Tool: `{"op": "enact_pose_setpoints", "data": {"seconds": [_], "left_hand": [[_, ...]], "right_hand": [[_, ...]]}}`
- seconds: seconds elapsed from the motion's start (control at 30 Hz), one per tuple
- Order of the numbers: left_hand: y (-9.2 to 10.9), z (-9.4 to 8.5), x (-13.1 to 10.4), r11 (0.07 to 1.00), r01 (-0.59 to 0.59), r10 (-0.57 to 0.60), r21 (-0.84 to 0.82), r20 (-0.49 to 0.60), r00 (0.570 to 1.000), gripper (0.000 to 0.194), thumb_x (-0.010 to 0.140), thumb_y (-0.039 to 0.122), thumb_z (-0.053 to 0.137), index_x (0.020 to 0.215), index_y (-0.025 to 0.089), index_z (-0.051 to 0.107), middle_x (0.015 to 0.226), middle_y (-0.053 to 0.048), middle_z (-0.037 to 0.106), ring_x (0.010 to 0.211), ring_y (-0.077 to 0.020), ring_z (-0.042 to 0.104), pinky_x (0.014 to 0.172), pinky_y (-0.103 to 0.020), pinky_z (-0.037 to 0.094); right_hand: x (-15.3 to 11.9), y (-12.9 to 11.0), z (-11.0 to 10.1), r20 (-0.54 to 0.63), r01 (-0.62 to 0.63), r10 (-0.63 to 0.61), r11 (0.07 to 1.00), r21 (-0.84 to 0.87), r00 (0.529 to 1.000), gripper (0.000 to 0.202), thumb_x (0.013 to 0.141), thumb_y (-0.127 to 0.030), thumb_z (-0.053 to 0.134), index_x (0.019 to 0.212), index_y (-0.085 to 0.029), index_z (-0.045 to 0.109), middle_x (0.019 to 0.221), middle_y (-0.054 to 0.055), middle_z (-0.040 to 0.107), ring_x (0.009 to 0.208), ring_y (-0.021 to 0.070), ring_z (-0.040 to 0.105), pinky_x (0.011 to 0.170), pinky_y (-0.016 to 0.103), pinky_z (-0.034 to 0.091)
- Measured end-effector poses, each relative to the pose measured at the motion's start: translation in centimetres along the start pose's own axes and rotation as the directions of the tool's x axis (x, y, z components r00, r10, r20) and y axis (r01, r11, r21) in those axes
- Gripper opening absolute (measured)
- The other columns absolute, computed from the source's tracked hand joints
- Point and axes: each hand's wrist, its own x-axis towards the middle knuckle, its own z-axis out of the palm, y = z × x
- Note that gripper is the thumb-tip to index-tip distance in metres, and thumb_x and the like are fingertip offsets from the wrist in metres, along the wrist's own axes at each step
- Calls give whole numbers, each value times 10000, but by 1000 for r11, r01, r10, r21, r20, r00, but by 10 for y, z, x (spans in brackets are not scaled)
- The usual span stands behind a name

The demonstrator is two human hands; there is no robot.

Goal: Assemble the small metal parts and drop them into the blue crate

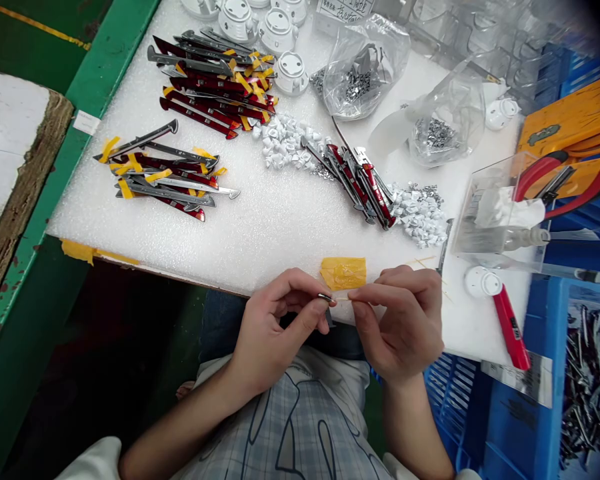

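At the front edge of the white foam-topped table, my left hand pinches a small dark, shiny metal part between thumb and finger. My right hand holds a thin pale stick by one end, its other end close to the metal part; whether they touch is too small to tell. Just beyond my fingertips lies a yellow tape patch with something glossy on it. Further back are a cluster of red and grey strips and heaps of small white pieces.
Taped strips lie at the left, with a larger pile behind. Plastic bags of metal bits, white round parts, a clear box, red-handled pliers, a red marker and blue crates surround the workspace.
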Motion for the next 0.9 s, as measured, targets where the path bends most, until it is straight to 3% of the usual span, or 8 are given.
{"op": "enact_pose_setpoints", "data": {"seconds": [0.9], "left_hand": [[0, 1, 0, 1000, 8, -8, 29, -15, 1000, 123, 916, 80, 728, 863, 191, 734, 791, 36, 726, 589, -63, 691, 610, -150, 570]], "right_hand": [[0, 0, 2, -9, 12, -11, 999, 49, 1000, 186, 952, -38, 649, 1038, -196, 693, 914, -14, 475, 758, 123, 510, 667, 338, 439]]}}
